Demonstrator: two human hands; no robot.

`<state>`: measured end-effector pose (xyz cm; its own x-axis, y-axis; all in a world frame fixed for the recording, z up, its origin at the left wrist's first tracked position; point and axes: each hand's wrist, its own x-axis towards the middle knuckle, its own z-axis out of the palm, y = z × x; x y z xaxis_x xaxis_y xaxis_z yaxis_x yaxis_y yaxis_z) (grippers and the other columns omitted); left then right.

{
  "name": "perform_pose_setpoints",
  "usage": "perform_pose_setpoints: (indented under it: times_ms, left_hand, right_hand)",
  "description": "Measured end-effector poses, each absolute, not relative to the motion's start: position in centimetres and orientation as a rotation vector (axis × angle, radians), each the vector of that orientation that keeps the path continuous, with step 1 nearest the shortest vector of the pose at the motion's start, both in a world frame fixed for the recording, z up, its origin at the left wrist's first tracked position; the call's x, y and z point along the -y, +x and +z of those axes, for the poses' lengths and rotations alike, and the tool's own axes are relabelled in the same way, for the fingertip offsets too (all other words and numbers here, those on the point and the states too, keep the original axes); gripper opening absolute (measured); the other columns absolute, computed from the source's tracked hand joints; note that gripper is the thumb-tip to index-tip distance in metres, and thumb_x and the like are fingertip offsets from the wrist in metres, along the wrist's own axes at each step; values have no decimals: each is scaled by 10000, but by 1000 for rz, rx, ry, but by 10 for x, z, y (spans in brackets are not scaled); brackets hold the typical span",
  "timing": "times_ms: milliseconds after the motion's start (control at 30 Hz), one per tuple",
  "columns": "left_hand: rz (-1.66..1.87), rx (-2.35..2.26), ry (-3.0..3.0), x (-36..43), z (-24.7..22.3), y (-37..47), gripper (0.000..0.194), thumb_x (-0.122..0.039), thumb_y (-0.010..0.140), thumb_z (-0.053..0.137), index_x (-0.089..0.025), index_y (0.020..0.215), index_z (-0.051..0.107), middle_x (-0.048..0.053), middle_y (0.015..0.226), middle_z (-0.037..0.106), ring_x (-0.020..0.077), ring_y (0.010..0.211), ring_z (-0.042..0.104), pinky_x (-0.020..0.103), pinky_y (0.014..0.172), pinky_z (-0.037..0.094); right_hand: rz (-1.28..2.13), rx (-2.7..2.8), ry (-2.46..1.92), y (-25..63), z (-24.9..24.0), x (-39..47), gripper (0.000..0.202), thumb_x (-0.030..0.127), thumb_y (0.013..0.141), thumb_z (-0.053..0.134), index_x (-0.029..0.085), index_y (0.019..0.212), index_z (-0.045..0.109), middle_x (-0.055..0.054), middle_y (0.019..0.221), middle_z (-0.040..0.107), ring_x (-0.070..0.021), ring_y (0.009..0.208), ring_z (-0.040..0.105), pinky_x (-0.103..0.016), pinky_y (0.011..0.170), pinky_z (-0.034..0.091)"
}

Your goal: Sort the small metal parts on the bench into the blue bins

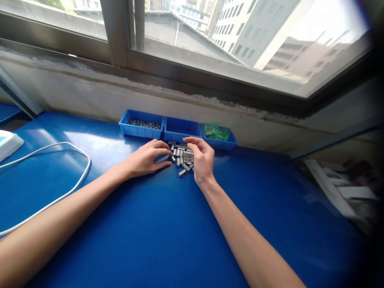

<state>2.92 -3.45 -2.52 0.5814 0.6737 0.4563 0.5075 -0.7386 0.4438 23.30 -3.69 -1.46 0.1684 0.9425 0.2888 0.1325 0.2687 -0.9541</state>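
Note:
A loose pile of small grey metal cylinders [181, 154] lies on the blue tabletop, between my two hands. At its left edge is my left hand [151, 159], thumb and fingers apart, with the fingertips at the outermost pieces. My right hand [204, 159] curves around the right side of the pile, its fingers bent and its thumb side toward the pieces. That hand covers part of the pile, and whether a piece sits between its fingertips is hard to see.
Behind the pile stand three joined blue bins: the left bin [141, 131] has small metal parts, the middle bin [183, 125] shows a bare inside, the right bin [220, 143] holds green packets. A white cable [87, 170] loops at left beside a white device [9, 144].

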Motion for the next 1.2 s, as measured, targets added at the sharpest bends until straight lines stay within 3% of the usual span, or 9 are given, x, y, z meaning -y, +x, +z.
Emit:
perform_pose_setpoints:
  times_ms: [367, 533, 633, 733, 900, 1067, 1200]
  left_hand:
    - [825, -1063, 2576, 39, -25, 28, 231, -361, 999, 537, -186, 1024, 685, 64, 1002, 699, 202, 937, 652, 309, 861, 519]
    - [910, -1120, 2519, 38, -27, 28, 315, -364, 987, 558, -174, 1197, 695, 87, 1037, 708, 199, 909, 677, 309, 837, 538]
    - [1022, -1143, 2339, 38, -22, 31, 351, -381, 952, 613, -169, 1212, 715, 90, 1009, 716, 186, 837, 684, 303, 798, 554]
    - [1201, -1133, 1869, 40, -17, 37, 386, -453, 864, 727, -155, 1109, 753, 100, 1031, 748, 203, 878, 718, 304, 833, 577]
    - [1269, -1158, 1339, 42, -14, 43, 475, -532, 739, 829, -139, 1000, 775, 103, 953, 790, 254, 925, 745, 343, 886, 588]
    - [1276, -1199, 1309, 42, -13, 42, 561, -615, 685, 831, -131, 961, 767, 105, 890, 790, 251, 861, 750, 340, 840, 599]
    - [1302, -1200, 1343, 42, -14, 42, 534, -567, 643, 876, -141, 935, 742, 91, 912, 788, 238, 870, 748, 340, 868, 598]
  right_hand:
    - [869, 1786, -1020, 238, 31, 13, 173, 225, 860, 578, 174, 874, 743, -35, 930, 770, -170, 913, 704, -275, 853, 526]
    - [853, 2173, -1033, 249, 35, 6, 203, 194, 868, 570, 188, 957, 752, -21, 906, 767, -145, 809, 693, -241, 751, 507]
    - [840, 2284, -1131, 256, 33, 7, 213, 199, 860, 585, 190, 995, 749, -5, 791, 740, -124, 693, 649, -217, 639, 467]
    - [1022, 2259, -1249, 258, 32, 8, 232, 212, 856, 606, 180, 1048, 733, 1, 704, 708, -115, 613, 620, -204, 560, 443]
    - [1579, 1953, -1204, 251, 30, 11, 353, 191, 871, 620, 150, 1220, 658, -53, 852, 754, -104, 622, 640, -186, 549, 498]
    - [1763, 1724, -1174, 247, 29, 13, 316, 207, 853, 684, 147, 1162, 680, -74, 895, 767, -110, 691, 690, -176, 615, 553]
    - [1775, 1607, -1112, 249, 24, 11, 293, 249, 825, 754, 143, 1094, 705, -79, 865, 770, -103, 664, 682, -164, 581, 546]
